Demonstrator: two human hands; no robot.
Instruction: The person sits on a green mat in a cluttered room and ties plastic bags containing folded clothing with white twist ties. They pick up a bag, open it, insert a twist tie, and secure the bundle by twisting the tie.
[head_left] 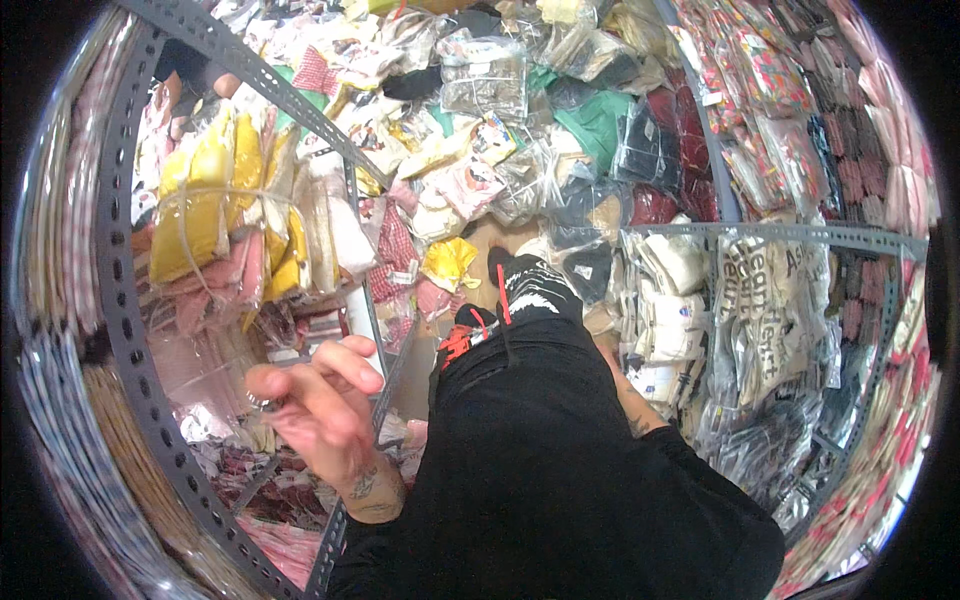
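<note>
My left hand (pixel 325 405) is raised in front of the left shelf, its fingers loosely bent and apart, with a ring on one finger. Nothing shows between the fingers. Close beyond it are clear plastic-wrapped garments (pixel 210 375) on the shelf. Above these lies a tied bundle of yellow and white bagged garments (pixel 225 200). My right hand (pixel 622 380) hangs low beside my right hip, partly hidden by my dark clothing, and its fingers cannot be made out. Nearest to it stands a stack of cream bagged garments (pixel 670 310) on the right shelf.
Grey perforated metal posts (pixel 125 260) and a shelf rail (pixel 780 232) frame both sides. Ahead, a large heap of bagged clothes (pixel 485 80) covers the floor. A yellow crumpled piece (pixel 450 263) lies near my feet. Folded garments (pixel 775 310) fill the right rack.
</note>
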